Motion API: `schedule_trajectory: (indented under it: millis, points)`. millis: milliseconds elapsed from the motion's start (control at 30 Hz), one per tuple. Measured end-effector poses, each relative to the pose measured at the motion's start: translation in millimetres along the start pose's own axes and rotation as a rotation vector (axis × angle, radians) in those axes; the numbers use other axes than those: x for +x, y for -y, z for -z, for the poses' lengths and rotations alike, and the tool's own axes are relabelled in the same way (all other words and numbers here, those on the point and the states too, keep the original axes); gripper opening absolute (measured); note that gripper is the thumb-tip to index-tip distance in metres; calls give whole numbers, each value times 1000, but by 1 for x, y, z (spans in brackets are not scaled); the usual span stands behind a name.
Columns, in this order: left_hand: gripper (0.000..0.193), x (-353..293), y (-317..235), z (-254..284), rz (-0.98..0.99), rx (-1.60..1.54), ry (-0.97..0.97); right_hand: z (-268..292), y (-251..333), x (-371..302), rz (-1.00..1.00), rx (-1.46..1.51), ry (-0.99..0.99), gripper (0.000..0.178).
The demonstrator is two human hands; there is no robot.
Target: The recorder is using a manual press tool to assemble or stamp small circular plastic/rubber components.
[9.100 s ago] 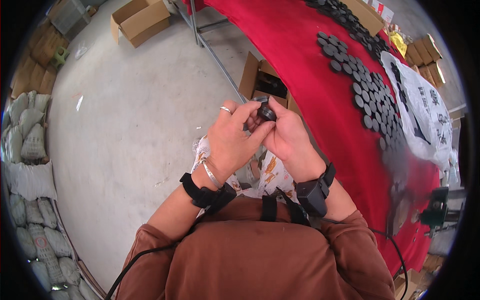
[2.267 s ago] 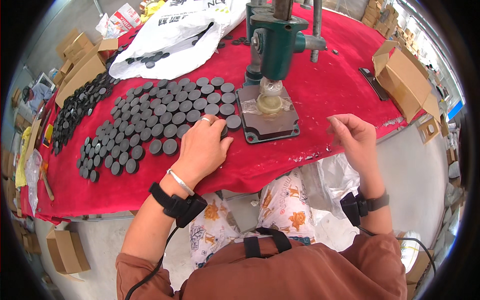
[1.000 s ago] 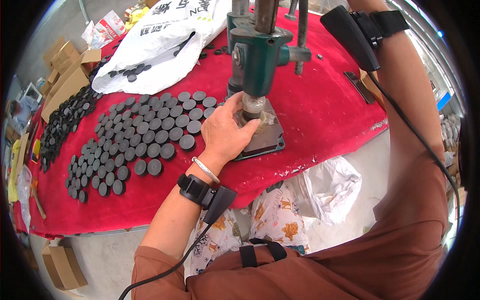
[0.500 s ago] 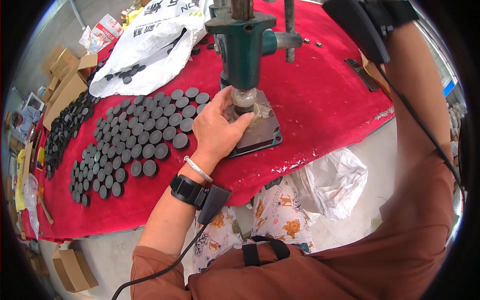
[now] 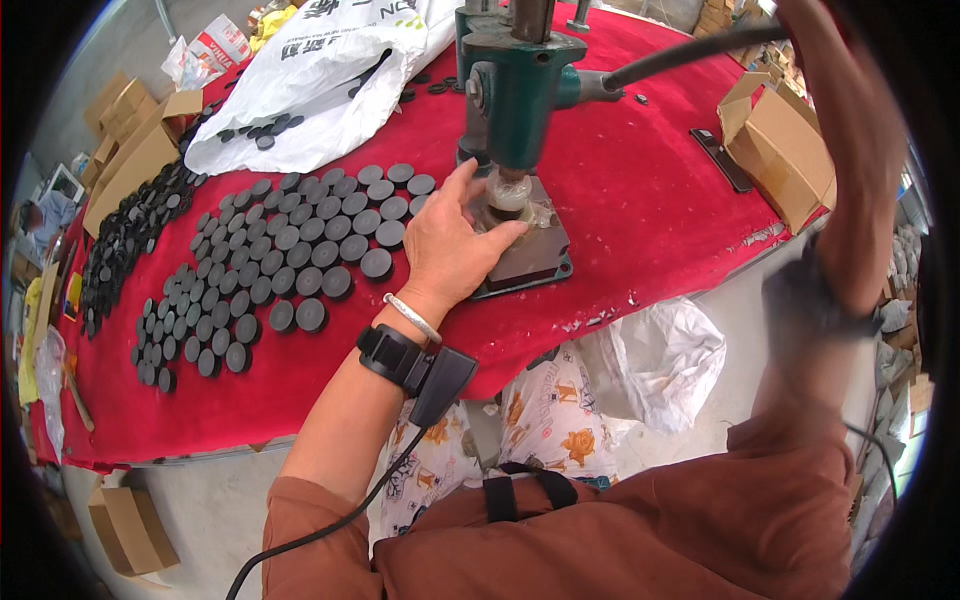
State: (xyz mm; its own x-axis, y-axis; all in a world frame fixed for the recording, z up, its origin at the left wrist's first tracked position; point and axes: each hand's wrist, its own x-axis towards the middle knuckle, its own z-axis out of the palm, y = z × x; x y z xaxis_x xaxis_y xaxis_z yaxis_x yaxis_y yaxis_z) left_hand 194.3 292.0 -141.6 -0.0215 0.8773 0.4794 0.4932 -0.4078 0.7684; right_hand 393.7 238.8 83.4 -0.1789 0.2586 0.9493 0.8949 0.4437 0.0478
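My left hand (image 5: 455,240) rests at the base of a green hand press (image 5: 515,90), thumb and fingers apart around a small dark round piece (image 5: 508,203). Clear wrap surrounds this piece, right under the press ram. A gap shows between the palm and the piece; I see no firm grip. At the upper right, my right hand (image 5: 803,12) is blurred and cut by the picture edge, closed at the end of the long press lever (image 5: 700,52). Its fingers are mostly hidden. Beside my left hand stand rows of dark round caps (image 5: 300,240) on the red cloth.
Behind the rows lies a white sack (image 5: 300,90) with loose caps, and a heap of black pieces (image 5: 130,240) sits at far left. An open cardboard box (image 5: 780,150) and a black phone (image 5: 720,160) lie at the right edge. A white plastic bag (image 5: 670,360) hangs below the table.
The lever has swung out to the right, with my right arm shifted and smeared by motion. My left hand stays at the press base. The whole view has turned slightly.
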Motion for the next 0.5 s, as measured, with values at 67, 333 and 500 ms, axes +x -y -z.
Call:
schedule_trajectory:
  millis: [67,333,500]
  points:
    - [68,-4,-4,7,-63,2,-29,20,-9,-28,-80,-189,17,20]
    - [31,-34,7,64,-55,447,-82,5,19,-155,-67,270,26,14]
    - [37,-38,-6,59,12,642,147,-8,20,-177,-61,336,-91,15]
